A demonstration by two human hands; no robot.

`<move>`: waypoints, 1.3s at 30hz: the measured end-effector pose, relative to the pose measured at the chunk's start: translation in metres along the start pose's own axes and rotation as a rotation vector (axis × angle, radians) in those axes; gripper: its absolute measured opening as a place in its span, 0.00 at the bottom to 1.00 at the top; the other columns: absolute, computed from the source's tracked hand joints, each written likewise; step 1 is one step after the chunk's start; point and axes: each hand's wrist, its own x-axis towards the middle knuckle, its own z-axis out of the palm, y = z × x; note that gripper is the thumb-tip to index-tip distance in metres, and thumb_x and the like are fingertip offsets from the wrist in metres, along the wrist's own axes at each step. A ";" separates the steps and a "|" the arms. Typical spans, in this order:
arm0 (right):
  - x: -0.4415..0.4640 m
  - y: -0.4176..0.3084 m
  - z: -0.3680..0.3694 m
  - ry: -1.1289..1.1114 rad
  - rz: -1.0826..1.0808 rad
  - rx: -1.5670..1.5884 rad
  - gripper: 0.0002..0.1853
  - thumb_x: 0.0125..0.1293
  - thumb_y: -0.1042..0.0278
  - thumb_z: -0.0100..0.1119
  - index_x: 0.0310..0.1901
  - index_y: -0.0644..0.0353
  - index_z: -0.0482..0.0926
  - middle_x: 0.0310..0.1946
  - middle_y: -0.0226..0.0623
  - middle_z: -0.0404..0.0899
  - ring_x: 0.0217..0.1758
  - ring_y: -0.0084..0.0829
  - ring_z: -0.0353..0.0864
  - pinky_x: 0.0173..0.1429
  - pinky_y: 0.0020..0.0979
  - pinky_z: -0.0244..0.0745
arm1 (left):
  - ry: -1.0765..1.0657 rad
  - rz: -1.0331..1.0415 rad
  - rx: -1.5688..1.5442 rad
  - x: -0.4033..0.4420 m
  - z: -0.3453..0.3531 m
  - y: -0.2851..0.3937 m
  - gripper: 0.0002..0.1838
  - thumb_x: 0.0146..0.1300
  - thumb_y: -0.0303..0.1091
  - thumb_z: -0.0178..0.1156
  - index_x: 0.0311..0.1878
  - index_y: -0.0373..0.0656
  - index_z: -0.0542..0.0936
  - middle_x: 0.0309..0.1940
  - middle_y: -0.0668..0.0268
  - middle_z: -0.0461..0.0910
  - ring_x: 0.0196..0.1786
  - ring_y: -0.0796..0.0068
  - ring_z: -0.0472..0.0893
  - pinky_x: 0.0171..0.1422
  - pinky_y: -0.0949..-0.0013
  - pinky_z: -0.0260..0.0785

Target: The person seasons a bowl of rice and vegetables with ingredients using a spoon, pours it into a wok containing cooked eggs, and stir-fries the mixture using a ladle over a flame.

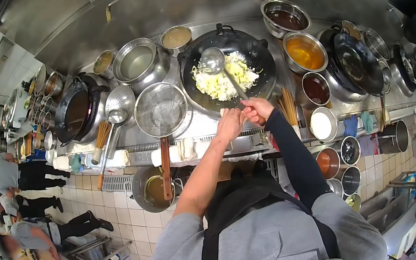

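Note:
A black wok point(255, 48) stands on the stove, with pale yellow and white chopped food point(224, 79) in it. My right hand point(258, 110) is wrapped round the handle of a metal ladle point(213, 61), whose bowl rests over the food at the wok's upper left. Close beside it, my left hand point(231, 124) is closed at the wok's near rim, and what it grips is too small to make out. A wire strainer point(161, 109) with a wooden handle lies left of the wok.
Metal bowls of liquid, such as one of amber liquid point(305, 51), flank the wok. A perforated skimmer point(120, 103) and another wok point(73, 111) are at the left; a further wok point(356, 64) is at the right. Several people point(22, 171) stand at the far left.

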 end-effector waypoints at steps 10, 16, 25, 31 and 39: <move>0.012 -0.003 -0.051 -0.167 0.139 0.409 0.12 0.82 0.60 0.57 0.60 0.55 0.75 0.27 0.24 0.69 0.18 0.13 0.62 0.17 0.21 0.56 | -0.037 -0.040 -0.019 0.005 -0.007 0.010 0.17 0.81 0.43 0.54 0.45 0.37 0.81 0.44 0.49 0.84 0.52 0.44 0.79 0.60 0.45 0.73; -0.042 -0.023 0.004 -0.008 -0.122 0.029 0.11 0.83 0.62 0.56 0.60 0.54 0.74 0.28 0.24 0.69 0.19 0.12 0.62 0.17 0.19 0.56 | 0.016 -0.017 -0.023 0.006 -0.001 0.007 0.17 0.80 0.44 0.57 0.43 0.37 0.81 0.42 0.49 0.84 0.50 0.43 0.79 0.57 0.46 0.72; -0.077 0.010 0.006 0.055 -0.052 -0.167 0.06 0.81 0.65 0.57 0.53 0.53 0.72 0.26 0.25 0.70 0.17 0.17 0.63 0.16 0.27 0.57 | -0.043 -0.039 -0.044 0.007 -0.006 0.010 0.17 0.81 0.42 0.54 0.45 0.36 0.82 0.45 0.47 0.85 0.52 0.41 0.79 0.64 0.46 0.70; -0.070 0.043 -0.005 0.190 -0.119 -0.238 0.12 0.81 0.65 0.56 0.61 0.52 0.72 0.24 0.24 0.68 0.16 0.16 0.62 0.16 0.24 0.55 | -0.069 -0.048 -0.042 0.011 -0.006 0.011 0.18 0.81 0.42 0.53 0.47 0.37 0.82 0.46 0.47 0.85 0.53 0.42 0.80 0.65 0.46 0.70; -0.092 0.052 -0.051 0.026 0.063 0.126 0.08 0.80 0.64 0.59 0.54 0.54 0.72 0.24 0.24 0.69 0.15 0.15 0.61 0.15 0.23 0.55 | -0.018 -0.053 -0.047 0.006 0.005 0.004 0.18 0.81 0.44 0.54 0.46 0.36 0.82 0.45 0.46 0.85 0.54 0.41 0.79 0.64 0.47 0.71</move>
